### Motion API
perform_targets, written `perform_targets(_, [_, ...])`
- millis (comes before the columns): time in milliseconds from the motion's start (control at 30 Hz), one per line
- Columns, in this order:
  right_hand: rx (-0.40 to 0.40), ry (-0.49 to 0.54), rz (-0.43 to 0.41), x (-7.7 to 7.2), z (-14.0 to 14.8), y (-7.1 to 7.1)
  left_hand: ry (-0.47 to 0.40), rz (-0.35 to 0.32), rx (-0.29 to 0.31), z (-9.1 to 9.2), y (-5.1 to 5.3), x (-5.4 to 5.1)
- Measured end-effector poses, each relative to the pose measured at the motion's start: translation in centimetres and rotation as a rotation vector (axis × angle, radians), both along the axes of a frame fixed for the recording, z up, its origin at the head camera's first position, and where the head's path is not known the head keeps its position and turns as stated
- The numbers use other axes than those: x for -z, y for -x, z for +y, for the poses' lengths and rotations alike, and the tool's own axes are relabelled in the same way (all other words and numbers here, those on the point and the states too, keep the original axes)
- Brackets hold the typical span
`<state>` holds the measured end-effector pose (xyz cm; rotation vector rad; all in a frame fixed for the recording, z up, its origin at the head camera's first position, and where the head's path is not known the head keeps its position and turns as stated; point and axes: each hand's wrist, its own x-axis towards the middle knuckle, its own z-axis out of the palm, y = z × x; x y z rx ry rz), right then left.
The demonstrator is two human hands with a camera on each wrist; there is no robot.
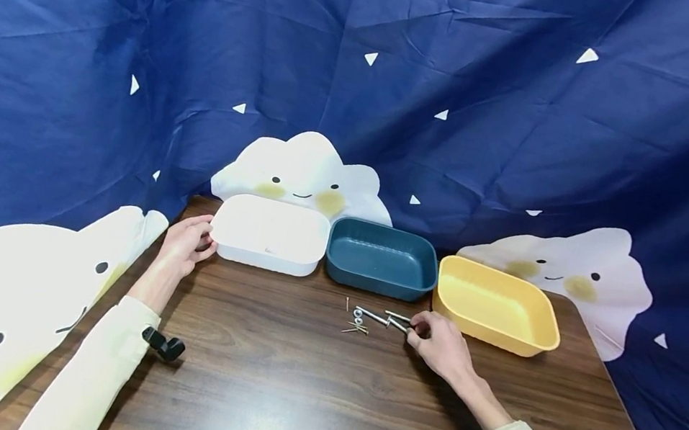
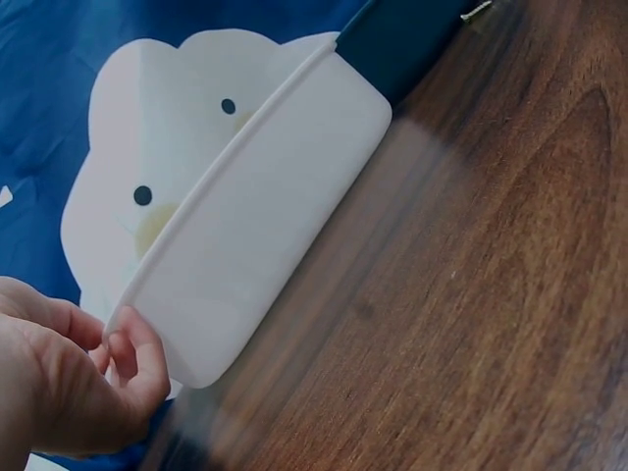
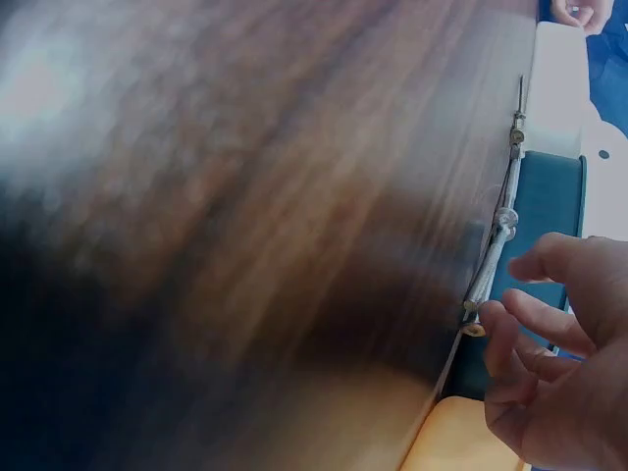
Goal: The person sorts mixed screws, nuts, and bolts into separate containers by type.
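My left hand [image 1: 184, 245] holds the near left corner of a white plastic bin [image 1: 266, 266], thumb and fingers on either side of the corner. In the left wrist view the fingers of that hand [image 2: 137, 368] lie against the bin's wall. My right hand [image 1: 441, 344] is low over the table at the right ends of some silver metal bolts [image 1: 372, 315]. The right wrist view shows a gap between its thumb [image 3: 535, 263] and forefinger, with a bolt's end close to the fingertips. Two metal nuts or washers [image 1: 358, 317] and several thin brass-coloured screws [image 1: 358, 329] lie left of the bolts.
A dark teal bin [image 1: 374, 284] stands between the white bin and a yellow bin [image 1: 493, 330], in one row along the back of the wooden table [image 1: 274, 351]. A blue curtain [image 1: 359, 101] with white clouds hangs behind and to the sides.
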<state>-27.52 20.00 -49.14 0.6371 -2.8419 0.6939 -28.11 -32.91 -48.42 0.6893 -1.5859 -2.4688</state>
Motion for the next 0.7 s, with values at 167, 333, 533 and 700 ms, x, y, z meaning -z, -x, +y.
perform_targets(167, [-0.033,-0.040,0.014,0.15,-0.17,-0.03,0.007,0.004,0.000,-0.05,-0.03,0.03])
perform_targets(333, [-0.061,-0.075,-0.025,0.28,-0.24,0.05,0.005,0.003,-0.002,0.05,-0.07,0.03])
perform_targets(533, [-0.093,-0.046,-0.041,0.28,-0.12,0.24,0.007,0.003,-0.001,0.03,-0.11,0.00])
perform_targets(700, [-0.131,0.000,-0.041,0.01,-0.12,0.23,0.004,0.002,-0.002,-0.04,-0.15,-0.02])
